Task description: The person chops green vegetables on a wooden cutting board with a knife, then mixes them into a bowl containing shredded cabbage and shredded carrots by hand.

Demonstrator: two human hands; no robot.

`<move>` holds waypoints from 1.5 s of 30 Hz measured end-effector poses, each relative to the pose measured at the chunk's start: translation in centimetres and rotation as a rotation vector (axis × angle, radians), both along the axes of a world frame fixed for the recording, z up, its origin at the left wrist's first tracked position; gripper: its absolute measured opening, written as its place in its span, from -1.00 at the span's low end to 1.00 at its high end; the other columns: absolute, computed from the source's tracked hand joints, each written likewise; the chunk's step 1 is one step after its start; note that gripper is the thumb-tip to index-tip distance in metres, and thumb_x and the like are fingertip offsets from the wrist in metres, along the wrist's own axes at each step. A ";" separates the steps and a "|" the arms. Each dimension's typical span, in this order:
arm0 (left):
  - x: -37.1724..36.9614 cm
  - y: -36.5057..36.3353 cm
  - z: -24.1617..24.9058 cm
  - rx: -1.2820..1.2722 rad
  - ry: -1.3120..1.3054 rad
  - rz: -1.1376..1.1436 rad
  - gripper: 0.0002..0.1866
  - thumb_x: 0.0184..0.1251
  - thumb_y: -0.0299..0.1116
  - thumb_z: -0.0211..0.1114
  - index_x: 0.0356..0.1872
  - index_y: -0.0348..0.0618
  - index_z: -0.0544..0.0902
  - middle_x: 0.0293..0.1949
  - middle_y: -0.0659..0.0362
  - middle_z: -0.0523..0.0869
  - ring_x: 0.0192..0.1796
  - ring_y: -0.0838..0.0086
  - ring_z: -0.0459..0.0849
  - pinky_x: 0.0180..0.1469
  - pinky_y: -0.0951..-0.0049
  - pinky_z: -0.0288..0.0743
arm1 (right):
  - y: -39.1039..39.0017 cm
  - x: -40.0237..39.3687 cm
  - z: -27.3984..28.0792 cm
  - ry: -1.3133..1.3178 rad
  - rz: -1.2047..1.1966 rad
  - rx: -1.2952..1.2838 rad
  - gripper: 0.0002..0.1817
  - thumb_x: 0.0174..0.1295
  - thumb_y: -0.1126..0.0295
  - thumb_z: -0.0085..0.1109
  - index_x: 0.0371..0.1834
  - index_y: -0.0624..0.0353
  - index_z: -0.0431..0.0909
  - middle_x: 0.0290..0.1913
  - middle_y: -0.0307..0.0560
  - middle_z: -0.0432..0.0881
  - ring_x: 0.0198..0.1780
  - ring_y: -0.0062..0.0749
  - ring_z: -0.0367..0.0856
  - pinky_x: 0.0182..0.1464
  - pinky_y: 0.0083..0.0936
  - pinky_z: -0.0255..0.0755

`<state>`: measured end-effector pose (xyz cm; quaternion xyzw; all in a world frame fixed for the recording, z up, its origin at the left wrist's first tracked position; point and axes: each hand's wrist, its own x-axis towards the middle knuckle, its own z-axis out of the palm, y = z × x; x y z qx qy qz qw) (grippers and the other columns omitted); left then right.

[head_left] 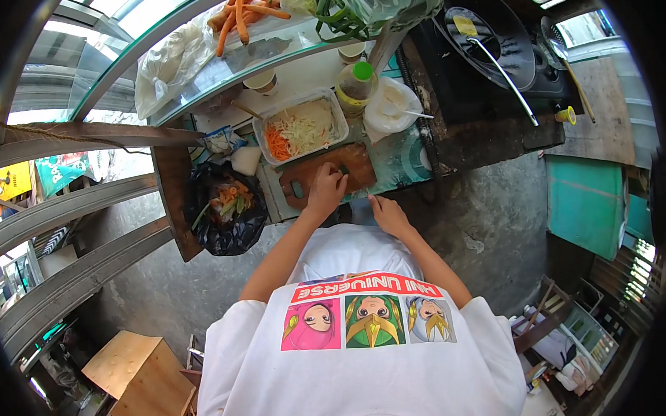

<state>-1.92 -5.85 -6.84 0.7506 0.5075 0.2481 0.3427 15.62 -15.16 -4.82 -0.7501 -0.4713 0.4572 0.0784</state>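
Note:
On the counter lies a brown wooden cutting board (297, 181) with a handle slot at its left end. My left hand (328, 187) rests over the middle of the board, its fingers bent; whether anything small is under them is hidden. Just off the board's front right corner is my right hand (389, 214), fingers curled together at the counter's edge, their contents too small to make out. Behind the board stands a clear rectangular tub (341, 132) with shredded carrot (277, 142) and shredded cabbage (305, 130).
A black bag (235, 239) of vegetable scraps sits left of the board. Behind are a green-capped bottle (354, 91) and a white container (392, 107). Carrots (243, 19) lie on a glass shelf. At the right, a wok (492, 37) sits on a stove.

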 end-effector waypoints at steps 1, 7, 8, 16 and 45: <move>-0.1 0.4 0.0 0.012 0.003 -0.021 -0.84 0.02 -0.49 0.36 -0.35 -0.32 0.71 -0.27 -0.03 0.64 -0.23 0.16 0.64 -0.15 0.30 0.50 | 0.1 0.0 0.2 -0.012 0.002 -0.008 -0.45 0.38 -0.04 -0.23 -0.26 0.22 0.61 -0.28 0.31 0.62 -0.14 0.26 0.57 -0.06 0.01 0.40; -1.2 4.0 0.1 -0.381 -0.028 -0.097 -0.86 -0.10 -0.54 0.40 -0.43 -0.31 0.71 -0.46 -0.02 0.70 -0.39 0.19 0.69 -0.28 0.32 0.54 | 0.5 0.2 1.3 -0.010 -0.051 -0.040 -0.45 0.37 -0.06 -0.22 -0.27 0.20 0.61 -0.29 0.23 0.64 -0.13 0.22 0.57 -0.07 -0.02 0.41; -0.9 4.2 0.2 -0.382 -0.031 -0.104 -0.86 -0.10 -0.54 0.40 -0.43 -0.31 0.71 -0.46 -0.02 0.70 -0.39 0.19 0.69 -0.28 0.32 0.54 | 0.4 0.2 1.8 -0.022 -0.063 -0.023 -0.45 0.37 -0.07 -0.22 -0.29 0.20 0.61 -0.29 0.21 0.64 -0.14 0.22 0.57 -0.08 -0.03 0.41; -0.3 2.6 0.2 -0.395 -0.083 -0.106 -0.83 -0.09 -0.55 0.39 -0.38 -0.27 0.71 -0.41 -0.01 0.71 -0.34 0.19 0.71 -0.25 0.32 0.55 | -1.9 0.0 1.3 -0.089 -0.154 0.010 -0.44 0.37 -0.07 -0.21 -0.38 0.21 0.58 -0.34 0.25 0.63 -0.17 0.23 0.57 -0.12 -0.03 0.42; 2.4 -0.8 0.6 0.084 0.392 -0.297 -0.90 -0.05 -0.63 0.15 -0.47 -0.40 0.60 -0.28 -0.08 0.53 -0.11 0.08 0.54 -0.21 0.27 0.61 | -1.9 -2.2 3.9 -0.330 0.026 0.104 -0.49 0.41 0.06 -0.20 -0.46 0.29 0.51 -0.55 0.30 0.59 -0.46 0.22 0.61 -0.37 0.01 0.49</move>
